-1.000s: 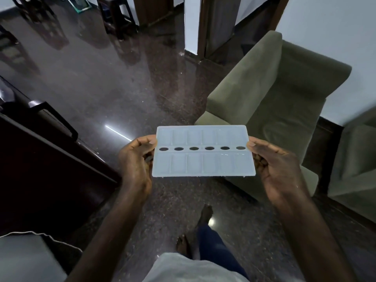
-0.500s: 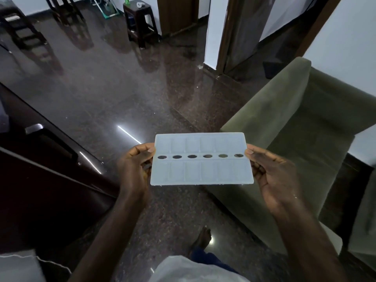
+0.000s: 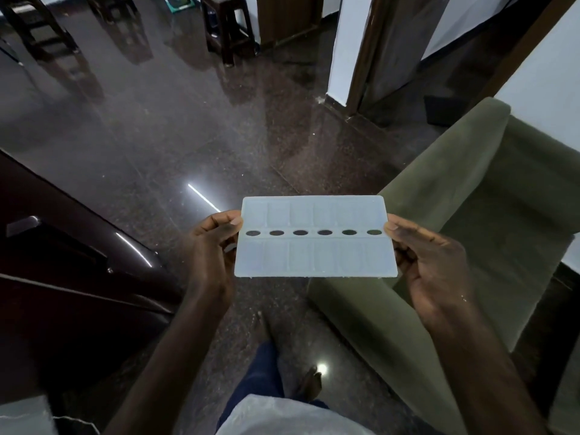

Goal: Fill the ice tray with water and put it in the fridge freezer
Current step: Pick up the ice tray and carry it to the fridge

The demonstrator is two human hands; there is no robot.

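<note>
A pale translucent ice tray (image 3: 315,252) with two rows of compartments and a line of oval holes down its middle is held flat in front of me. My left hand (image 3: 210,246) grips its left short edge, thumb on top. My right hand (image 3: 430,259) grips the right short edge the same way. I cannot tell whether the compartments hold water. No fridge is in view.
A dark cabinet with a handle (image 3: 62,246) stands at my left. An olive green armchair (image 3: 470,215) is at my right. Glossy dark floor (image 3: 188,127) stretches ahead to wooden stools (image 3: 229,26) and a doorway (image 3: 392,48). My bare foot (image 3: 310,384) shows below.
The view has shifted forward and up: the stools and doorway are closer, the armchair has slid rightward. Both hands keep the same hold on the tray.
</note>
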